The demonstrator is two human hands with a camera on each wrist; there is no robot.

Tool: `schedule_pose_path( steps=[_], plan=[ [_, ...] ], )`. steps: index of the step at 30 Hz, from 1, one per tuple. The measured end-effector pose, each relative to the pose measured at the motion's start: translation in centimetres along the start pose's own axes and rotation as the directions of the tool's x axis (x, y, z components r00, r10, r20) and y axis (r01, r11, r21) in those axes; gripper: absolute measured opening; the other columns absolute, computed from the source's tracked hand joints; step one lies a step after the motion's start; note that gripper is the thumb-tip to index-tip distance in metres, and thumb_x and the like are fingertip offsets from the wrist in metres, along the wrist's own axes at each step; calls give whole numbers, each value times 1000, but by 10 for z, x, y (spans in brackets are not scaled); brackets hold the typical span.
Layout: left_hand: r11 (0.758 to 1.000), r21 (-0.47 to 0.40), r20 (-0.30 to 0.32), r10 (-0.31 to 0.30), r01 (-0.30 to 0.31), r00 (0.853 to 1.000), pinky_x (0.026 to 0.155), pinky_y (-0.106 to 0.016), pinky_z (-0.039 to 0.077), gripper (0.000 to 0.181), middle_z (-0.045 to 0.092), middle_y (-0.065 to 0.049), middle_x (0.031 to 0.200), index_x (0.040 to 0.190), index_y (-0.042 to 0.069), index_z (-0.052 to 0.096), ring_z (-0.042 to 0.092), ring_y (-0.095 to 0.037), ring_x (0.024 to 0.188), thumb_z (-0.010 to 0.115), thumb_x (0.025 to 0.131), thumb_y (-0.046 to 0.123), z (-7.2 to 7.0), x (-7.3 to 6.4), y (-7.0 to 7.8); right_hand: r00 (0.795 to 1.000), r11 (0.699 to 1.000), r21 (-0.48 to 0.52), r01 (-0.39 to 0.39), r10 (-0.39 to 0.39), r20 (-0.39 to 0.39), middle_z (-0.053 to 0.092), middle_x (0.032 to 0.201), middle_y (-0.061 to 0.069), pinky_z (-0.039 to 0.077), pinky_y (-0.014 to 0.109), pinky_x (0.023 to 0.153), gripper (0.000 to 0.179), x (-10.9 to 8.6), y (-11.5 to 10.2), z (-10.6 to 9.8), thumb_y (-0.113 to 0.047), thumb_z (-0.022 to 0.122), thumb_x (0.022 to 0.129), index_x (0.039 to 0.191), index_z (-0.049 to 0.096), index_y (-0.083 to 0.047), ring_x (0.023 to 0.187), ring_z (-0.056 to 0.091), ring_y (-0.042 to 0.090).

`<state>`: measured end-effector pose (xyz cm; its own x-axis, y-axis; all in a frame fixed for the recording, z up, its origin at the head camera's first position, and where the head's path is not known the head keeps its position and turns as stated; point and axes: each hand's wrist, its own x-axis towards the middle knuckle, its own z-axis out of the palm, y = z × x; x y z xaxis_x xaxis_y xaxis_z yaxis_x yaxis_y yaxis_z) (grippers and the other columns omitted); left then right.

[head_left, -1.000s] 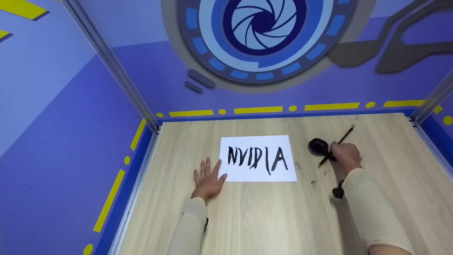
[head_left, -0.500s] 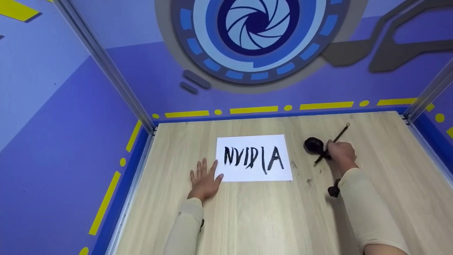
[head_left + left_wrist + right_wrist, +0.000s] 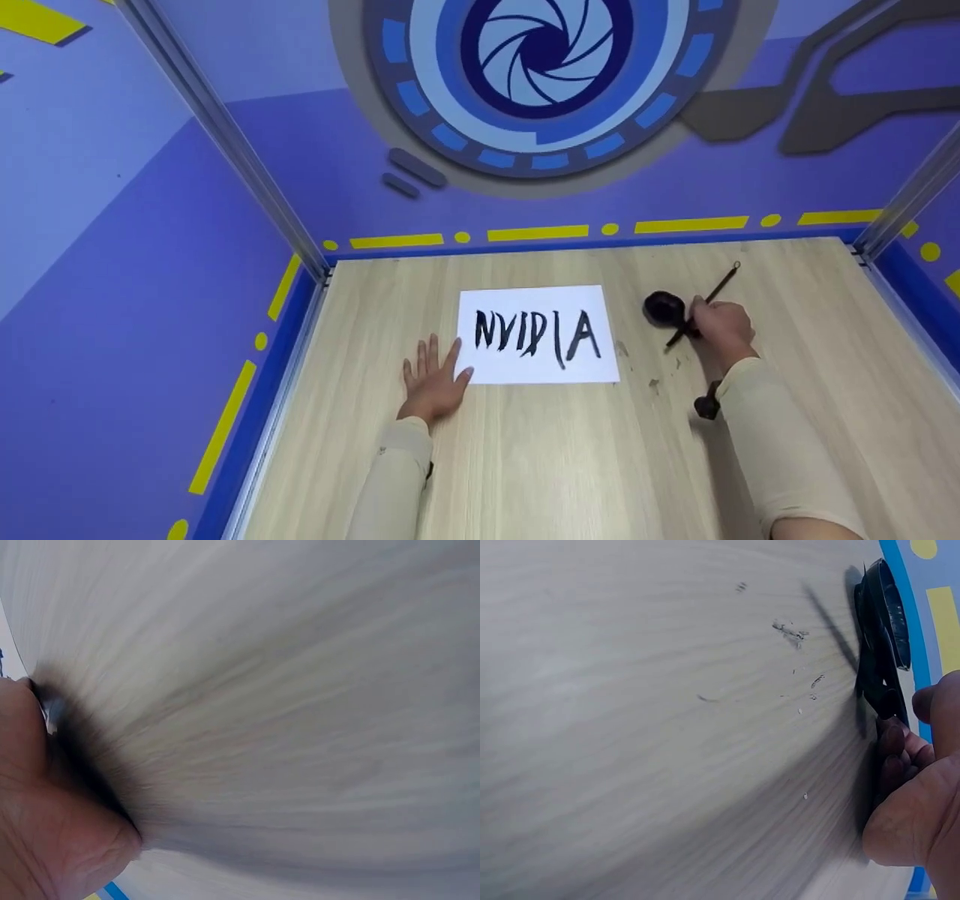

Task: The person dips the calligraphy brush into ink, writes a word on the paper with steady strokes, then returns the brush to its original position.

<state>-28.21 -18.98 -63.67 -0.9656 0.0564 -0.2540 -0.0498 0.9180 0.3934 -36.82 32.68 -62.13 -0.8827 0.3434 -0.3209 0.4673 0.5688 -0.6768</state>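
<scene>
My left hand (image 3: pixel 433 388) lies flat with fingers spread, its thumb and index finger over the left edge of a white sheet of paper (image 3: pixel 525 298). Black brushed letters on the sheet read NVIDIA. To the right of the paper, my right hand (image 3: pixel 724 328) grips a thin dark calligraphy brush (image 3: pixel 722 284), which has a small loop at its upper end. The brush slants, with its dark tip pointing down and left. Right beside these fingers sits a round black ink dish (image 3: pixel 664 308), also seen edge-on in the right wrist view. The curled fingers hide the brush's middle.
Dark ink smudges (image 3: pixel 789 633) mark the wooden tabletop (image 3: pixel 540 457) between paper and dish. A small black device (image 3: pixel 706 406) shows by the right cuff. Blue printed panels (image 3: pixel 315 157) enclose the table at the back and both sides.
The head view has shifted slightly, moving everything a little left in the picture. Both hands, the paper, the brush and the dish keep their places relative to each other.
</scene>
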Motion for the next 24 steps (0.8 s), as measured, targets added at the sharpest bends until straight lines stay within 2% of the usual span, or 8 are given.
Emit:
schedule_pose_path(
  steps=[8,16,21,24],
  plan=[
    [1000,-23,9,1,0,1000,132,-70,-6,68,-7,-14,183,173,33,18,-10,-41,170,39,112,56,-1,0,1,1000,1000,-10,-1,1,20,47,56,-5,22,69,126,56,3,2,-1,-51,38,109,65,50,-18,71,50,31],
    [1000,-14,6,-1,2,1000,132,-71,-6,67,-6,-14,183,173,32,19,-9,-41,170,38,113,55,-2,-1,0,999,1000,-12,19,-18,50,44,56,-6,26,68,121,56,4,4,0,-50,37,110,65,49,-18,65,47,29],
    [1000,-20,11,-4,4,1000,132,-71,-6,67,-6,-14,183,173,33,19,-10,-41,170,39,113,56,-1,-1,-1,999,1000,-9,20,-20,44,51,57,-5,28,68,121,57,4,3,1,-51,37,110,66,54,-17,71,53,30],
    [1000,-24,14,-2,2,1000,132,-71,-6,67,-7,-15,183,173,33,18,-10,-41,170,39,112,56,-1,1,0,999,1000,-23,15,-14,31,59,61,-4,28,68,122,59,5,3,0,-51,37,110,69,60,-15,79,58,32]
  ],
)
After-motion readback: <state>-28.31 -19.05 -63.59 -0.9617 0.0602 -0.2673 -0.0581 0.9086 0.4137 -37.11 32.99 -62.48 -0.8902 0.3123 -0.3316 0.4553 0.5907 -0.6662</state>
